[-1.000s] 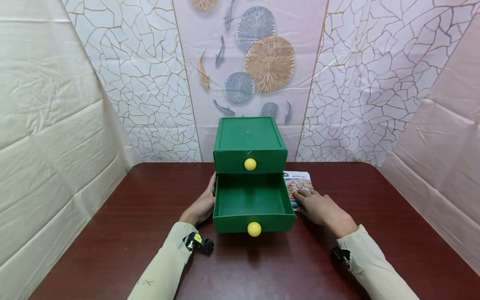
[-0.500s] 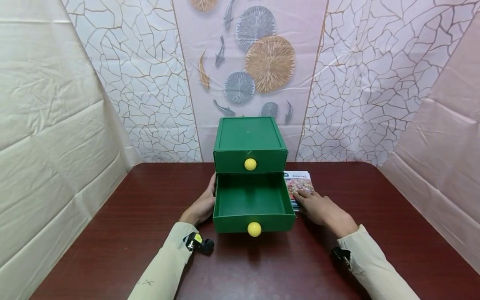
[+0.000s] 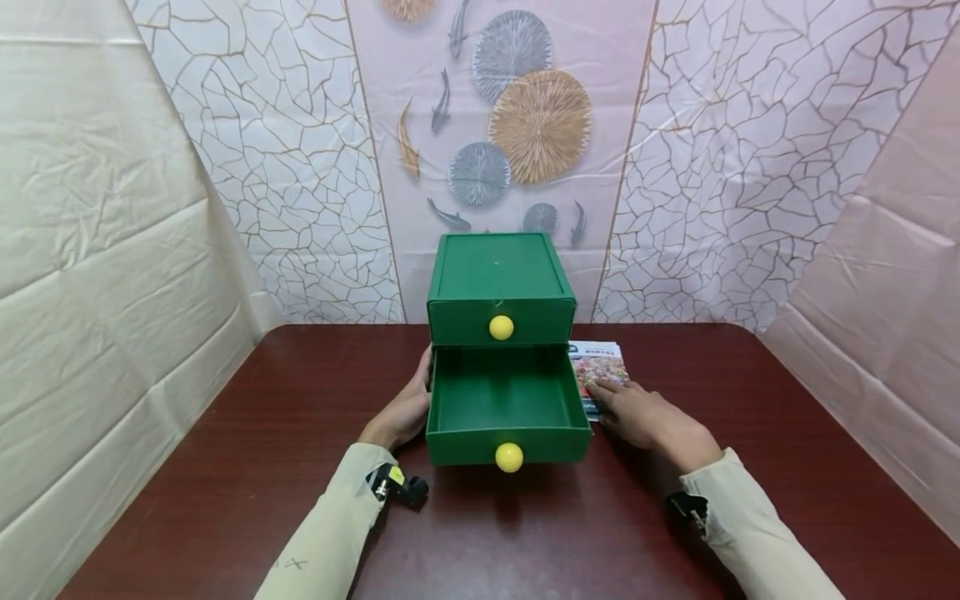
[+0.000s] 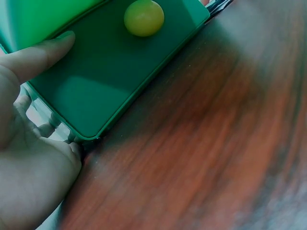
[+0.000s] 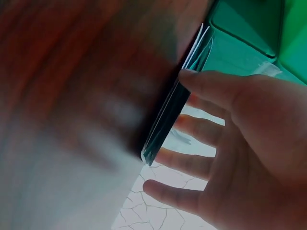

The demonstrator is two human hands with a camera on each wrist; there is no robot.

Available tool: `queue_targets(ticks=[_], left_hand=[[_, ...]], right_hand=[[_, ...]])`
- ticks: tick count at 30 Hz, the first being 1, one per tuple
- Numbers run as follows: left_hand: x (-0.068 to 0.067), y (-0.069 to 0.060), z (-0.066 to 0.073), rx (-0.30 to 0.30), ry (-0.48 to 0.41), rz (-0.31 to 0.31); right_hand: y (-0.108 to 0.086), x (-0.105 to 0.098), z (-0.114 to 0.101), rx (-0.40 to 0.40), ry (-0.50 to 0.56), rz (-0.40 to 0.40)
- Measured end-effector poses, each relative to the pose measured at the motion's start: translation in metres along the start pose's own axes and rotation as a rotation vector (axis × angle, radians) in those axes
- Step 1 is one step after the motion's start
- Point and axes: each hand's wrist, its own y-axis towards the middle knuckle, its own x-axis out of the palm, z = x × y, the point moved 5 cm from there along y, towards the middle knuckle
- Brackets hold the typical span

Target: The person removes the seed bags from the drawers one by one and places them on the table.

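Observation:
A green drawer cabinet point(image 3: 497, 265) stands mid-table, its upper drawer closed and the drawer below point(image 3: 504, 406) pulled out, showing a bare floor. My left hand point(image 3: 406, 410) grips the cabinet's left side; in the left wrist view its thumb point(image 4: 45, 55) lies over a green front panel with a yellow knob point(image 4: 144, 18). Against the right side lies a thin stack of flower-print leaflets or packets point(image 3: 598, 372). My right hand point(image 3: 643, 417) rests on this stack with its fingers outstretched. In the right wrist view the thumb point(image 5: 211, 86) touches the stack's near edge, which hides the fingertips.
The open drawer's front, with its yellow knob point(image 3: 508, 457), juts toward me over the dark red wooden table point(image 3: 300, 467). Patterned cloth point(image 3: 307, 167) hangs behind the table, and plain pale cloth point(image 3: 97, 250) closes in the sides.
Almost nothing differs. My right wrist and sleeve have shifted very slightly to the right, while the left hand, cabinet and flower-print stack keep their places.

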Motion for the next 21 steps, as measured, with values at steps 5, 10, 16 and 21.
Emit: queue_targets(ticks=[5, 10, 16, 21], left_hand=[[0.002, 0.003, 0.003, -0.003, 0.007, -0.013], [0.000, 0.002, 0.000, -0.018, 0.016, 0.001], [-0.002, 0.000, -0.002, -0.012, 0.016, 0.002], [-0.002, 0.001, -0.003, 0.000, 0.005, -0.011]], right_hand=[[-0.002, -0.008, 0.003, 0.014, 0.019, 0.026], [-0.004, -0.018, 0.000, 0.015, 0.006, 0.062], [-0.013, -0.039, -0.005, -0.039, -0.024, 0.188], [-0.025, -0.060, -0.012, -0.055, -0.045, 0.283]])
